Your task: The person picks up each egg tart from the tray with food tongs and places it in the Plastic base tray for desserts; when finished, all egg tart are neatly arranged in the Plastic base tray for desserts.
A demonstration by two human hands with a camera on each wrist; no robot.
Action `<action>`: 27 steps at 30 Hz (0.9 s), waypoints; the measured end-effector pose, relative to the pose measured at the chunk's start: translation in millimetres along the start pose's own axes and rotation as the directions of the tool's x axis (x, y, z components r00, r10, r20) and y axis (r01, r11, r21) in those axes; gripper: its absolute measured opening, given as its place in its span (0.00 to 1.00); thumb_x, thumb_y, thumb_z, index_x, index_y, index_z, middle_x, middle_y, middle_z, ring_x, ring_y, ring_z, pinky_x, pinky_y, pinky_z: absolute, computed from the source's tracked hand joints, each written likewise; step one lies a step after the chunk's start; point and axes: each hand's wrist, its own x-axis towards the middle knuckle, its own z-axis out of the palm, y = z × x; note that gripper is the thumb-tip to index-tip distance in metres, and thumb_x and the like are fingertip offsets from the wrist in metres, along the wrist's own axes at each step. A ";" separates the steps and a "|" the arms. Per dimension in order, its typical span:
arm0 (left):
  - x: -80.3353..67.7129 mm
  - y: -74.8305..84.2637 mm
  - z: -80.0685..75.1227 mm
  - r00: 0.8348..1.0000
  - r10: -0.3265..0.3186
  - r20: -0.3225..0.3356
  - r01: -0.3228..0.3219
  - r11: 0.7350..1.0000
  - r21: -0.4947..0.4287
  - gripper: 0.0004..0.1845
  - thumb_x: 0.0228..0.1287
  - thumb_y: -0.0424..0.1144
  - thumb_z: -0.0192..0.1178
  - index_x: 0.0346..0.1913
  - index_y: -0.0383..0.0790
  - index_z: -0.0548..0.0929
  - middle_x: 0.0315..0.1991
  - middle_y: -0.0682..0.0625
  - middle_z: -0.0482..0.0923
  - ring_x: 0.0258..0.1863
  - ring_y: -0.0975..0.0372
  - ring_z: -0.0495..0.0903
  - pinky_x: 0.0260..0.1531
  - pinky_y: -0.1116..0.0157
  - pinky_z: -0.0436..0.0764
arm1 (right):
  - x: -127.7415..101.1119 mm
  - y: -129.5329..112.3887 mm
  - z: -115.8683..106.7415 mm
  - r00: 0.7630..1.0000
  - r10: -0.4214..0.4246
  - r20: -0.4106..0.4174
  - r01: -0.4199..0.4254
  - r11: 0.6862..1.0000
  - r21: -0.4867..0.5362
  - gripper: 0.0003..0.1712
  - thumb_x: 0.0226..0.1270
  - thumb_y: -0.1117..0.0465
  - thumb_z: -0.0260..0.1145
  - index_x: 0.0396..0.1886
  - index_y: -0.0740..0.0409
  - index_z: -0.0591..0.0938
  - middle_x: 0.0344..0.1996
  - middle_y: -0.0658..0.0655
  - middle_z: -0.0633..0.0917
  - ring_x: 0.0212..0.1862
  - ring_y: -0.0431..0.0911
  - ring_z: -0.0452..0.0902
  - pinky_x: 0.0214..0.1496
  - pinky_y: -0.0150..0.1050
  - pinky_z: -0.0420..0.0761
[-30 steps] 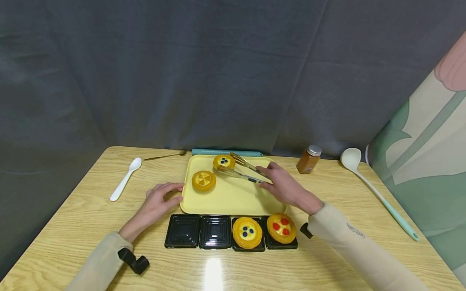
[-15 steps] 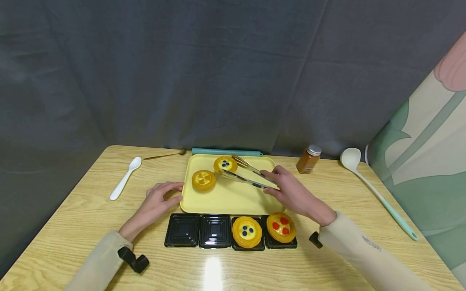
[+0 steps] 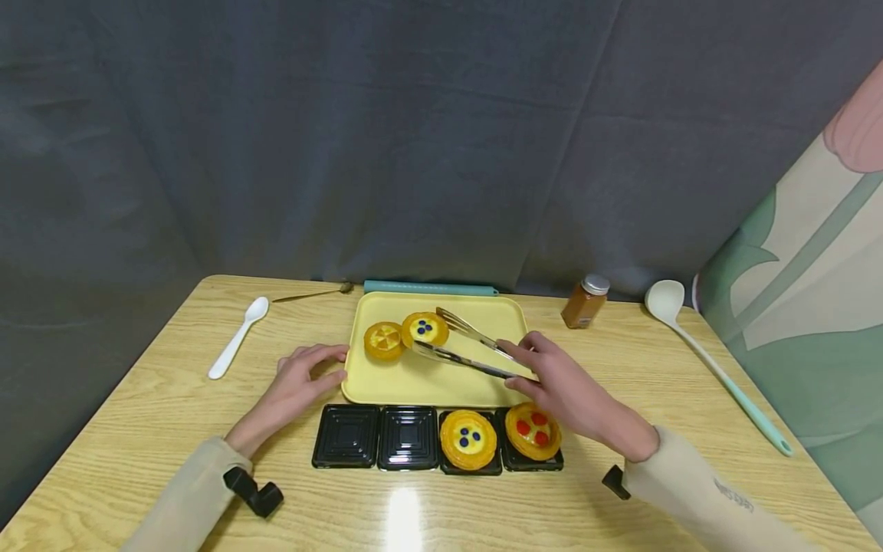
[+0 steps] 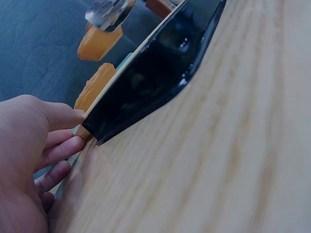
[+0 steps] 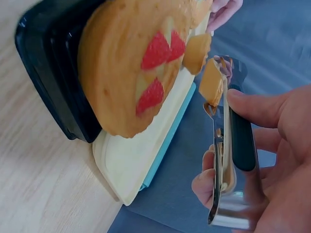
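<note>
My right hand (image 3: 566, 387) holds metal tongs (image 3: 476, 364) with dark grips, thumb on one arm and fingers on the other. Their tips clasp a tart with blue berries (image 3: 425, 330), raised above the yellow tray (image 3: 441, 387) in the left wrist view. Beside it on the tray lies a tart with yellow wedges (image 3: 383, 340), partly overlapped by the berry tart in the head view. My left hand (image 3: 300, 383) rests at the tray's left edge, thumb and fingertips touching the rim with the fingers spread.
Along the tray's near side stand several black square containers (image 3: 346, 437). One bears a blue-berry tart (image 3: 468, 441), another a red-topped tart (image 3: 533, 432). Around are a white spoon (image 3: 237, 337), a thin dark spoon (image 3: 310, 294), a teal roll (image 3: 431, 289), a jar (image 3: 585, 303) and a ladle (image 3: 717, 368).
My right hand has drawn back toward the near right. The tongs have closed on the blue-berry tart, which has come nearer and lifted. The left hand stays at the tray's edge.
</note>
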 end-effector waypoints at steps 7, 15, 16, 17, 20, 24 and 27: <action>0.3 0.9 0.0 1.000 -0.004 0.008 0.004 1.000 -0.001 0.24 0.67 0.39 0.68 0.64 0.39 0.81 0.52 0.49 0.83 0.59 0.47 0.72 0.52 0.49 0.56 | -16.0 -4.6 -0.8 1.000 -0.025 -0.007 0.025 1.000 0.002 0.31 0.66 0.64 0.73 0.69 0.58 0.77 0.41 0.51 0.74 0.33 0.39 0.68 0.32 0.32 0.73; 0.1 1.2 -0.4 1.000 -0.006 0.007 0.006 1.000 0.009 0.23 0.67 0.40 0.68 0.64 0.39 0.81 0.52 0.49 0.83 0.57 0.48 0.72 0.50 0.50 0.56 | -34.7 -13.3 -0.8 0.999 -0.035 0.040 0.034 0.999 0.040 0.31 0.67 0.65 0.72 0.69 0.57 0.77 0.41 0.50 0.73 0.34 0.37 0.69 0.33 0.31 0.74; 0.2 1.2 -0.3 1.000 -0.006 0.007 0.006 1.000 0.008 0.23 0.67 0.39 0.68 0.64 0.39 0.81 0.52 0.49 0.83 0.57 0.48 0.72 0.50 0.50 0.56 | -36.8 -14.5 -0.7 0.998 -0.042 0.045 0.040 0.998 0.040 0.30 0.67 0.65 0.72 0.69 0.57 0.78 0.41 0.51 0.73 0.34 0.37 0.69 0.32 0.30 0.74; 0.3 1.1 -0.2 1.000 -0.005 0.007 0.005 1.000 0.007 0.23 0.67 0.39 0.68 0.64 0.39 0.81 0.52 0.49 0.83 0.57 0.48 0.72 0.50 0.51 0.56 | -38.9 -15.6 -0.4 0.998 -0.050 0.049 0.048 0.998 0.033 0.30 0.67 0.65 0.72 0.69 0.57 0.78 0.41 0.51 0.73 0.34 0.37 0.68 0.33 0.30 0.74; 0.5 0.8 -0.1 1.000 -0.006 0.008 0.006 1.000 0.005 0.23 0.67 0.40 0.67 0.64 0.39 0.81 0.52 0.50 0.83 0.57 0.49 0.72 0.50 0.50 0.56 | -45.1 -18.8 0.0 0.996 -0.060 0.061 0.059 0.998 0.028 0.30 0.67 0.63 0.71 0.69 0.56 0.78 0.40 0.50 0.73 0.35 0.38 0.68 0.33 0.30 0.72; 0.2 0.4 -0.2 1.000 -0.010 0.009 0.010 1.000 0.001 0.24 0.67 0.40 0.67 0.64 0.39 0.81 0.52 0.50 0.83 0.57 0.49 0.72 0.51 0.50 0.56 | -52.0 -22.9 0.8 0.994 -0.069 0.079 0.066 0.997 0.038 0.30 0.67 0.62 0.71 0.69 0.56 0.78 0.41 0.49 0.73 0.36 0.38 0.67 0.35 0.30 0.72; -0.2 0.2 -0.3 1.000 -0.011 0.008 0.011 1.000 -0.001 0.24 0.67 0.40 0.68 0.64 0.39 0.81 0.52 0.50 0.83 0.57 0.49 0.72 0.51 0.50 0.56 | -54.7 -26.1 2.4 0.992 -0.061 0.109 0.058 0.998 0.038 0.31 0.67 0.60 0.72 0.69 0.55 0.78 0.42 0.48 0.73 0.37 0.39 0.68 0.36 0.30 0.73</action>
